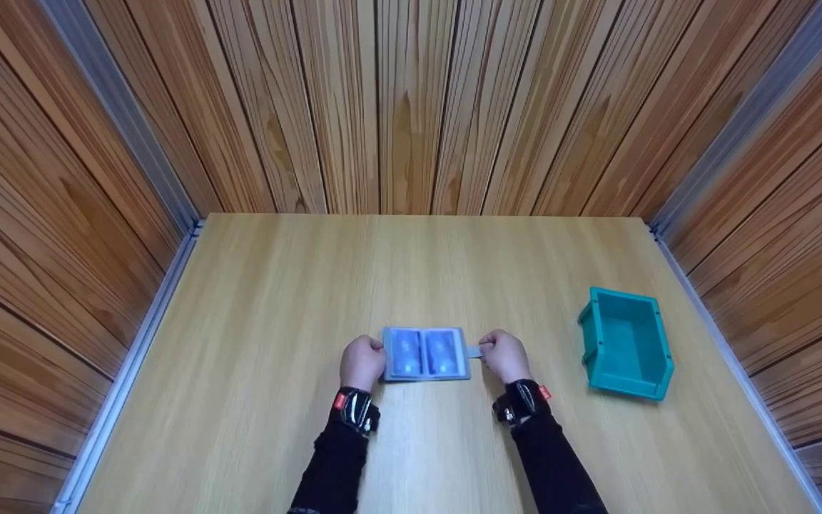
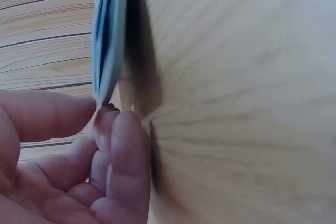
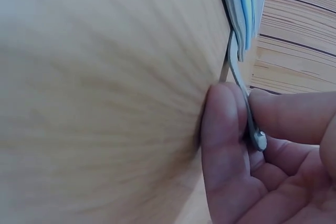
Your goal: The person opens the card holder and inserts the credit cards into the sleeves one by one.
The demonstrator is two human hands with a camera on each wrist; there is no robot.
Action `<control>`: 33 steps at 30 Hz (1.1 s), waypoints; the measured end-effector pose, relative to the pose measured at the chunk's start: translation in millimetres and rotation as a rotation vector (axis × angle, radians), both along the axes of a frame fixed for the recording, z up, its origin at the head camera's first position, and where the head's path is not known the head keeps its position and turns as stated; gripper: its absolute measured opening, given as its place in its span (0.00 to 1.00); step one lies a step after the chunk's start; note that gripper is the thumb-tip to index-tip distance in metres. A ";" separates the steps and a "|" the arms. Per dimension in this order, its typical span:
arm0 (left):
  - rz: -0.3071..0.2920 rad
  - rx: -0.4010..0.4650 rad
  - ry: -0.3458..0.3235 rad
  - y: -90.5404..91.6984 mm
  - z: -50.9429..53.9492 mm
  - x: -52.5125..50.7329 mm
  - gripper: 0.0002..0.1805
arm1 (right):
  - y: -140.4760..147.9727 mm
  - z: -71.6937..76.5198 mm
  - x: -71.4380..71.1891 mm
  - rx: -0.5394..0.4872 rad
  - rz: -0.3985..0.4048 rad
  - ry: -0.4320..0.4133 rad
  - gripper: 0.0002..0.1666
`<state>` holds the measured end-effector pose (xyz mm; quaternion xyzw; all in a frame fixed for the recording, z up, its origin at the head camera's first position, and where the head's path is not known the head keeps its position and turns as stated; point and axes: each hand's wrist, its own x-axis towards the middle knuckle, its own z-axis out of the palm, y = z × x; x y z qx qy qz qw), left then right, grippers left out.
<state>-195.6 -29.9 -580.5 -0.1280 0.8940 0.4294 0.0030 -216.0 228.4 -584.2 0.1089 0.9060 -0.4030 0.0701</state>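
A light-blue card holder (image 1: 425, 354) lies spread open in front of me, with a shiny clear pocket on each half. At its left edge, my left hand (image 1: 363, 363) pinches the border between thumb and fingers; the left wrist view shows the layered edge (image 2: 111, 40) meeting the thumb tip. From the right side a short strap (image 3: 239, 74) sticks out, with a whitish snap-like round piece (image 3: 261, 140) near its end. My right hand (image 1: 505, 355) pinches this strap between thumb and index finger. In both wrist views the holder is seen edge-on, so its face is hidden there.
A teal plastic bin (image 1: 628, 344) stands on the right of the wooden table (image 1: 268, 285), its inside showing no contents. Wood-panelled walls (image 1: 411, 107) with metal corner strips (image 1: 133, 107) enclose the table at the back and both sides.
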 end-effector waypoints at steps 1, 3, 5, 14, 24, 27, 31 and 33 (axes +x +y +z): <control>0.003 0.009 0.004 0.4 0.5 -0.2 0.05 | 0.0 -0.2 0.2 -0.003 -0.001 -0.001 0.05; 0.008 0.030 0.007 1.4 2.1 -0.9 0.06 | 0.0 -0.5 0.4 -0.005 -0.001 -0.002 0.05; 0.007 0.060 0.006 2.4 4.1 -2.0 0.06 | 0.2 -0.3 0.5 -0.005 0.002 0.002 0.05; 0.025 0.227 0.056 14.6 13.4 -2.7 0.06 | 1.1 0.5 0.6 0.001 0.003 0.012 0.05; -0.018 0.353 0.190 35.2 11.3 0.7 0.07 | 1.2 -0.6 0.9 -0.008 0.003 0.014 0.05; -0.020 0.379 0.217 41.0 10.1 1.2 0.06 | 1.3 -1.3 0.1 -0.007 0.000 0.010 0.05; -0.035 0.401 0.218 47.7 8.2 1.2 0.06 | 1.3 -0.6 0.2 -0.011 -0.003 -0.001 0.05; -0.056 0.389 0.225 50.5 6.8 1.3 0.06 | 1.3 -0.3 0.5 -0.009 -0.001 -0.002 0.05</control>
